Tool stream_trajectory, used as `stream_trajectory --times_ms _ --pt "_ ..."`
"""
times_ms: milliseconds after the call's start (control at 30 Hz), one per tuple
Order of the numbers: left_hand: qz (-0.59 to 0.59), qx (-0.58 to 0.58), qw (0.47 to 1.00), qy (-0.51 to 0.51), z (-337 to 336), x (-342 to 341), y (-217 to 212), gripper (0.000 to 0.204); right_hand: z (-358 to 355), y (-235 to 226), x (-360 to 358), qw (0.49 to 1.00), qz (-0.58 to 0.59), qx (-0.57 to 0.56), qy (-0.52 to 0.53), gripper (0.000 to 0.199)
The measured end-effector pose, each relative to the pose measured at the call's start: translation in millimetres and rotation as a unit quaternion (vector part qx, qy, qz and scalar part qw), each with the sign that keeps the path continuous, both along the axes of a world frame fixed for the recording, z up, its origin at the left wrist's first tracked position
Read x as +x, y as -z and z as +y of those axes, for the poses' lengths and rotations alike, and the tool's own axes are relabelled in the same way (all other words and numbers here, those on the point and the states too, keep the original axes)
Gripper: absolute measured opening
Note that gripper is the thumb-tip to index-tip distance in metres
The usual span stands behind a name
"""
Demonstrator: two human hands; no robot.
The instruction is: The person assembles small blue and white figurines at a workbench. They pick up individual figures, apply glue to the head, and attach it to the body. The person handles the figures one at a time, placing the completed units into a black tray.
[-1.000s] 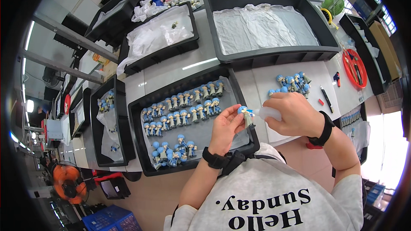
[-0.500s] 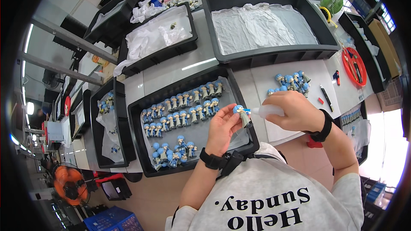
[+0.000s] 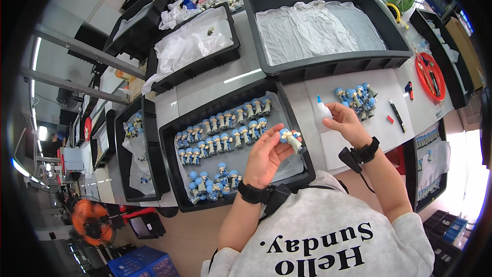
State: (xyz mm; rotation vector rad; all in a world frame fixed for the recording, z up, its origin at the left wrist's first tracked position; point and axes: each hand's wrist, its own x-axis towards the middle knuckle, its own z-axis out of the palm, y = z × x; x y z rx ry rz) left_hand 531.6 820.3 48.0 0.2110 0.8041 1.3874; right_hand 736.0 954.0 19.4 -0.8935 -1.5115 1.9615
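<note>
Between the fingers of my left hand (image 3: 264,155) is a small figurine (image 3: 291,139) with light blue hair and a pale grey-green body. My right hand (image 3: 344,121), closed, grips a white squeeze bottle (image 3: 322,115) whose blue tip points up, apart from the figurine. Below and left of my left hand, a black tray (image 3: 171,174) carries rows of similar figurines (image 3: 220,144), with a loose heap of them (image 3: 212,183) at its near end. Another cluster of figurines (image 3: 357,98) lies on white paper beyond my right hand.
A large black tray (image 3: 333,62) lined with crumpled white sheet stands at the back. Right of the paper lie a black pen (image 3: 397,116), a small red block (image 3: 390,119) and a red round dish (image 3: 429,78) with tools. Another black tray (image 3: 163,164) stands at left.
The squeeze bottle has come away from the figurine, and my right hand has turned it upright. My left hand still holds the figurine in nearly the same place.
</note>
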Motion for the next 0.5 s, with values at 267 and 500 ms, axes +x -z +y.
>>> stream_trajectory --times_ms 267,500 --pt "0.010 0.027 1.000 0.013 -3 -4 -1 0.033 6 39 -14 0.998 -0.021 -0.003 0.063 0.038" --pt "0.007 0.033 0.999 0.002 -5 -5 0 0.031 11 71 -28 0.995 -0.046 0.039 0.083 0.035"
